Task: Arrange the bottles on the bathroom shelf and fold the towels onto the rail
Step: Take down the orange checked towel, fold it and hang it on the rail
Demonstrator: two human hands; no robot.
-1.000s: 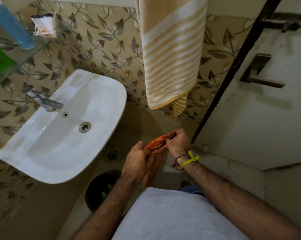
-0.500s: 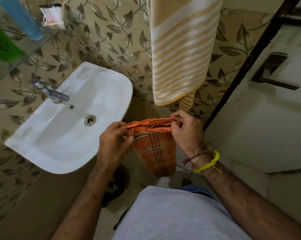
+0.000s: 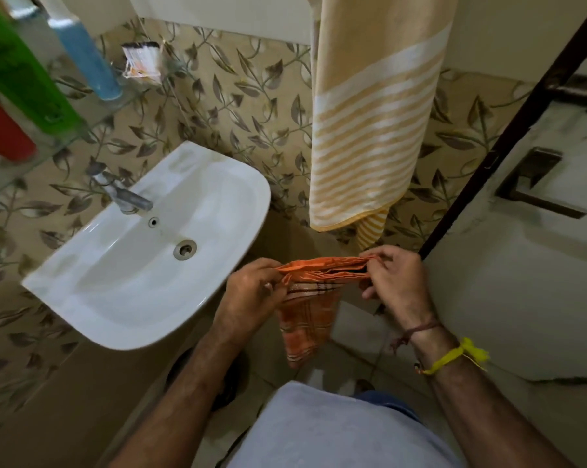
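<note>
Bare forearms, no sleeves reaching them, and both are pretty hairy. Right wrist has a thin reddish-brown thread [image 3: 420,327] tied on, and just behind it a bright yellow string band [image 3: 454,357] with a knotted tuft sticking out. Light grey-lavender shirt [image 3: 332,430] at bottom centre, with a bit of blue showing at its upper edge.
</note>
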